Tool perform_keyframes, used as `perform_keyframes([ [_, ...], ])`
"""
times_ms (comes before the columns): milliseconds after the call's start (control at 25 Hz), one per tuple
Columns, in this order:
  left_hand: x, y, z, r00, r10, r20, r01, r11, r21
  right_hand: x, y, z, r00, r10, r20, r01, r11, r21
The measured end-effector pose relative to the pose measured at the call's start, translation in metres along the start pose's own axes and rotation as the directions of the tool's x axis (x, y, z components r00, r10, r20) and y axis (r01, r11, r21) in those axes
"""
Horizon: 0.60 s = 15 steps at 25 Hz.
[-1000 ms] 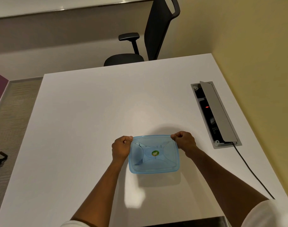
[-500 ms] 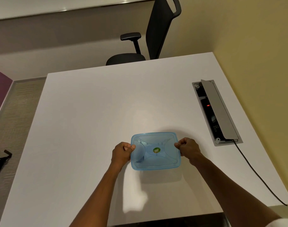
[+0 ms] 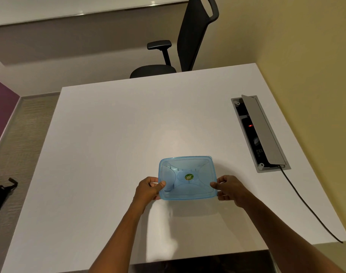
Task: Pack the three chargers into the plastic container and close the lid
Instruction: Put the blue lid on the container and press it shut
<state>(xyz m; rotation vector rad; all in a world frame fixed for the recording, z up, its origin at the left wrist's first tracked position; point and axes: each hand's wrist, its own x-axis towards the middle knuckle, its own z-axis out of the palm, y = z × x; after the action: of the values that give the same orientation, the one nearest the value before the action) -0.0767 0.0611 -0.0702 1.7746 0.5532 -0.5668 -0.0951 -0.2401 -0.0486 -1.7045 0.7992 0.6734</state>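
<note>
A translucent blue plastic container [image 3: 186, 178] with its lid on and a round green sticker in the middle sits near the front of the white table [image 3: 119, 134]. My left hand [image 3: 148, 188] pinches its left edge, thumb on top of the lid. My right hand [image 3: 228, 188] grips its right edge the same way. No charger is visible anywhere; I cannot make out any contents through the lid.
A grey power-socket box [image 3: 259, 133] with its flap raised is set into the table at the right, and a black cable [image 3: 306, 203] runs from it over the front edge. A black office chair [image 3: 180, 46] stands beyond the far edge. A black bag [image 3: 1, 196] lies on the floor at left.
Both hands have slid from the container's far corners toward me along its side edges. The view has pulled back, showing more of the table's front edge.
</note>
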Motion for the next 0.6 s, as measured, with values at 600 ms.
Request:
perform_keyframes([
  [600,-0.024,-0.008,0.016,0.969,0.154,-0.196,-0.130,0.983,0.132,-0.014,0.008,0.015,0.945,-0.220,-0.242,0.172,0.963,-0.206],
])
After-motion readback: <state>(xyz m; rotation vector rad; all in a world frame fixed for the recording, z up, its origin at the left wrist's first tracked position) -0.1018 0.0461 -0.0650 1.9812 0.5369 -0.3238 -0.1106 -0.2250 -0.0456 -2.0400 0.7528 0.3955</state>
